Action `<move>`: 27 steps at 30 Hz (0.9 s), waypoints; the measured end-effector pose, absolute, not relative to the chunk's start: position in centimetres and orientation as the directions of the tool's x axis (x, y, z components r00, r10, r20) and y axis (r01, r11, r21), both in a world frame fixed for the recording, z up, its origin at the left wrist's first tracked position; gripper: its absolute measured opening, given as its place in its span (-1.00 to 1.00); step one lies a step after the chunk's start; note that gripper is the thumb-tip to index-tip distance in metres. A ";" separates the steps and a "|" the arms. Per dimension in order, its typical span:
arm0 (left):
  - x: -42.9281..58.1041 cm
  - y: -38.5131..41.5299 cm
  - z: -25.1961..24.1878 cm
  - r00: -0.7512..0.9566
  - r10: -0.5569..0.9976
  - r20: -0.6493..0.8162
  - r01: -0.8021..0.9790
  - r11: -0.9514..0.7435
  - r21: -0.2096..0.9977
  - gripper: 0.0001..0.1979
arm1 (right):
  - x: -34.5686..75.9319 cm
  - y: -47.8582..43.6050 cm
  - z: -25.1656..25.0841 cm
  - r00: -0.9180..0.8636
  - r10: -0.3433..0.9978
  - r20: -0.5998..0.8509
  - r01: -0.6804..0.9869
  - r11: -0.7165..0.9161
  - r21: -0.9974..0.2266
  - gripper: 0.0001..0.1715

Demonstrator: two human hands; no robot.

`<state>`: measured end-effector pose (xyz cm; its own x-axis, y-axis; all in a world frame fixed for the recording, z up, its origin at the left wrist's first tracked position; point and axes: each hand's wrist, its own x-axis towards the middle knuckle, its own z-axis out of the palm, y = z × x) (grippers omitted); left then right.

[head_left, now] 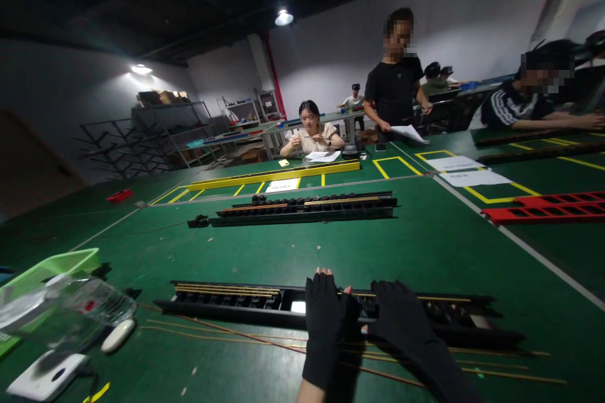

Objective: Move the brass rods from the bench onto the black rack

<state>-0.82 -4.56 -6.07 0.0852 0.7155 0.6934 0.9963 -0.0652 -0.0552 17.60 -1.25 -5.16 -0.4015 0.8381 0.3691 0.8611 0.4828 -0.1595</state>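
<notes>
A long black channel rail (pixel 227 312) lies across the table in front of me, with dark blocks and thin brass-coloured rods (pixel 227 290) inside it. My left hand (pixel 326 321), in a black fingerless glove, is closed over the middle of the rail, its fingertips at the far wall and thumb toward the inside. Just right of it, my right hand (pixel 401 318), gloved alike, grips across the same rail with its thumb by the near wall. What lies under both palms is hidden. Several loose thin rods (pixel 212 335) lie along the rail's near side and pass beneath my wrists.
At left are a green basket (pixel 80 258), a clear plastic bottle (pixel 99 302), a white mouse-shaped object (pixel 118 335) and a white device (pixel 47 376). Farther off lie another black rail (pixel 302 217), a yellow bar (pixel 274 175) and red rails (pixel 543 208). Several people are around the tables.
</notes>
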 end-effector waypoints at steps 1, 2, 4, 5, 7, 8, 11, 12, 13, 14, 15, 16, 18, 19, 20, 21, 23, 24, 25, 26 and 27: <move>-0.8 -4.5 -6.2 0.084 0.715 0.694 0.996 -0.068 -0.051 -0.67 | 17.6 -1.3 -5.1 -0.404 0.832 0.382 0.858 0.489 -0.159 -0.19; -0.9 -4.5 -6.2 0.087 0.715 0.694 0.996 -0.070 -0.053 -0.67 | 17.7 -1.3 -5.1 -0.405 0.828 0.389 0.855 0.493 -0.161 -0.21; -1.1 -4.4 -6.3 0.100 0.717 0.690 0.995 -0.074 -0.067 -0.66 | 17.7 -1.3 -5.0 -0.404 0.828 0.389 0.851 0.495 -0.172 -0.23; -1.1 -4.4 -6.3 0.102 0.719 0.688 0.995 -0.074 -0.071 -0.65 | 17.7 -1.3 -5.0 -0.402 0.830 0.388 0.851 0.494 -0.176 -0.24; -1.1 -4.2 -6.3 0.095 0.715 0.693 0.995 -0.074 -0.061 -0.63 | 17.6 -1.3 -5.0 -0.398 0.827 0.396 0.854 0.492 -0.171 -0.24; -0.9 -4.2 -6.4 0.086 0.708 0.701 0.996 -0.074 -0.048 -0.61 | 17.6 -1.3 -5.1 -0.397 0.823 0.406 0.855 0.492 -0.162 -0.24; 0.1 -3.9 -6.9 0.044 0.676 0.735 0.997 -0.071 0.006 -0.57 | 17.4 -1.3 -5.6 -0.391 0.815 0.428 0.863 0.486 -0.137 -0.30; 0.5 -3.8 -7.2 0.031 0.664 0.747 0.997 -0.071 0.022 -0.57 | 17.3 -1.2 -5.8 -0.391 0.811 0.435 0.862 0.488 -0.135 -0.33; 0.8 -3.8 -7.5 0.018 0.653 0.757 0.997 -0.070 0.036 -0.58 | 17.3 -1.2 -6.0 -0.391 0.806 0.443 0.860 0.492 -0.136 -0.36; 1.2 -3.8 -7.8 0.009 0.644 0.765 0.997 -0.068 0.046 -0.59 | 17.3 -1.2 -6.2 -0.391 0.802 0.451 0.857 0.496 -0.138 -0.37; 1.4 -3.7 -8.2 0.002 0.637 0.771 0.997 -0.065 0.052 -0.61 | 17.3 -1.1 -6.4 -0.391 0.798 0.459 0.854 0.500 -0.141 -0.37; 1.6 -3.7 -8.5 -0.005 0.635 0.773 0.996 -0.063 0.059 -0.62 | 17.3 -1.1 -6.5 -0.391 0.794 0.466 0.852 0.503 -0.142 -0.37; 1.7 -3.6 -8.8 -0.029 0.637 0.771 0.995 -0.059 0.085 -0.63 | 17.4 -1.1 -6.5 -0.390 0.788 0.477 0.853 0.504 -0.136 -0.37; 1.7 -3.5 -8.9 -0.042 0.640 0.768 0.993 -0.058 0.103 -0.63 | 17.5 -1.1 -6.4 -0.392 0.786 0.479 0.853 0.505 -0.131 -0.38; 1.7 -3.4 -8.8 -0.052 0.645 0.762 0.991 -0.059 0.117 -0.63 | 17.5 -1.1 -6.3 -0.395 0.785 0.477 0.854 0.506 -0.125 -0.39; 1.7 -3.4 -8.7 -0.059 0.653 0.755 0.990 -0.057 0.126 -0.63 | 17.5 -1.1 -6.2 -0.398 0.787 0.471 0.855 0.505 -0.121 -0.41; 1.8 -3.3 -8.3 -0.065 0.668 0.741 0.991 -0.042 0.125 -0.62 | 17.6 -1.1 -6.0 -0.404 0.797 0.450 0.858 0.500 -0.115 -0.49; 2.0 -3.2 -8.1 -0.066 0.676 0.734 0.992 -0.036 0.123 -0.60 | 17.6 -1.0 -6.0 -0.408 0.797 0.446 0.859 0.501 -0.109 -0.54; 2.2 -3.2 -8.0 -0.065 0.682 0.728 0.992 -0.036 0.122 -0.59 | 17.7 -1.0 -6.0 -0.415 0.790 0.452 0.856 0.507 -0.100 -0.59; 2.4 -3.1 -7.9 -0.056 0.683 0.728 0.992 -0.046 0.119 -0.58 | 17.7 -0.9 -6.0 -0.424 0.777 0.465 0.852 0.517 -0.087 -0.62; 2.7 -3.1 -7.9 -0.041 0.681 0.732 0.991 -0.064 0.115 -0.58 | 17.7 -0.8 -6.1 -0.432 0.763 0.481 0.847 0.526 -0.074 -0.65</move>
<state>2.72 -3.12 -7.87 -0.0406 0.6806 0.7315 0.9913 -0.0641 0.1147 17.70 -0.83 -6.10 -0.4322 0.7630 0.4807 0.8471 0.5263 -0.0738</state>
